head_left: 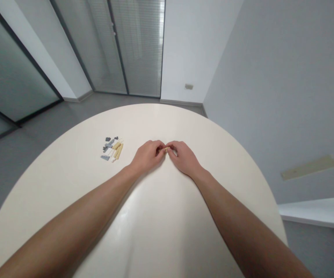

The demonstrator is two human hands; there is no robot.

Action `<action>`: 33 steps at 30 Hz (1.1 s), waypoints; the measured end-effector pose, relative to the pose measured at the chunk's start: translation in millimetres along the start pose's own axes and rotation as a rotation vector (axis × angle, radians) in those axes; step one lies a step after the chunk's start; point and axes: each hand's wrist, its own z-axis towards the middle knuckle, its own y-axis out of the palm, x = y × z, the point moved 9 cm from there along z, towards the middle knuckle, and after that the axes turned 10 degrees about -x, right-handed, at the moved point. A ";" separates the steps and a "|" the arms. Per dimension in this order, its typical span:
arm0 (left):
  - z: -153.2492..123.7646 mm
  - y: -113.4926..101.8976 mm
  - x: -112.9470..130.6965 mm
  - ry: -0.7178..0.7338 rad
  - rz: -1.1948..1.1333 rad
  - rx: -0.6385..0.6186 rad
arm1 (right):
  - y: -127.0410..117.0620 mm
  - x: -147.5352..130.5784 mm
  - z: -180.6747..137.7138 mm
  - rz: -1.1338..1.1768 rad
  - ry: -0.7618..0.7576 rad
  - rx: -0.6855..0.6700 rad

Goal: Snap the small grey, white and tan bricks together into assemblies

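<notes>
My left hand (pixel 146 157) and my right hand (pixel 184 158) meet at the fingertips above the middle of a round cream table (pixel 68 173). Pinched between them is a tiny tan piece (pixel 166 148), mostly hidden by my fingers. Its exact shape cannot be made out. To the left of my left hand lies a small group of grey and tan building pieces (pixel 111 149), some long and flat, others too small to identify. Neither hand touches that group.
The table's curved edge runs around the hands, with a grey floor beyond it. Farther off stand glass partitions with window blinds (pixel 135 46) and a white wall (pixel 193 46) with a small socket plate (pixel 188 86).
</notes>
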 end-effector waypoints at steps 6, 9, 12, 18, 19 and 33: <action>0.3 -0.4 -0.8 -0.001 -0.005 0.006 | -0.5 -1.2 -0.8 0.000 -0.005 0.005; 0.7 0.5 -1.3 -0.008 -0.008 -0.002 | -0.7 -0.9 -1.0 0.007 -0.004 0.007; 0.6 0.4 -1.7 -0.018 -0.006 -0.001 | -0.8 -0.4 -0.9 0.011 -0.005 0.008; -0.5 -0.7 -0.1 -0.013 -0.012 0.004 | -1.6 -0.8 -1.2 0.015 -0.004 0.016; -0.7 -1.0 0.1 -0.010 -0.014 0.006 | -1.7 -0.8 -1.4 0.018 -0.003 0.018; -3.3 -5.7 -3.5 -0.036 -0.016 0.063 | -0.5 4.0 -1.8 0.029 0.010 0.036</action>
